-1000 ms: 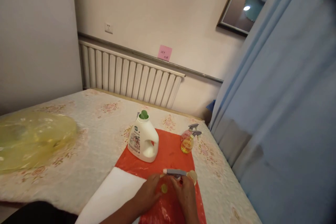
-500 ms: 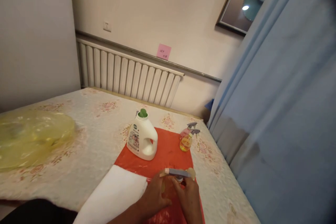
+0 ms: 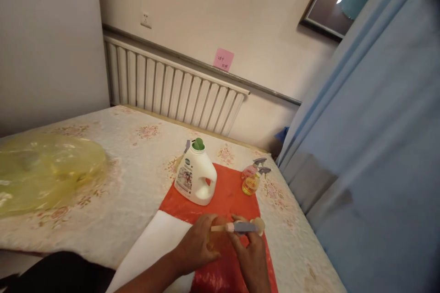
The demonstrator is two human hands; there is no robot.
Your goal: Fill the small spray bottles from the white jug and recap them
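Observation:
Low in the view, above a red sheet point(image 3: 225, 197), my hands close on a spray bottle with a grey trigger head point(image 3: 245, 227). My left hand point(image 3: 197, 245) curls around its see-through body, mostly hidden by the fingers. My right hand point(image 3: 250, 252) grips it just under the grey head. A round beige piece point(image 3: 257, 225) shows beside the right fingers; I cannot make out what it is. Ahead stands a white jug point(image 3: 195, 176) with a green spout in its open neck. A yellow spray bottle point(image 3: 250, 185) and a pink spray bottle point(image 3: 248, 172) stand right of it.
Another grey spray head point(image 3: 187, 146) peeks out behind the jug. White cloth or padding point(image 3: 154, 252) lies left of my hands. A crumpled yellow plastic bag point(image 3: 51, 169) rests on the flowered cover point(image 3: 127, 178). A blue curtain point(image 3: 371, 146) hangs along the right side; a radiator point(image 3: 172, 89) is behind.
My view has shifted slightly, so the scene sits a little further right and higher. Both hands still hold the spray bottle, whose grey head now lies more level.

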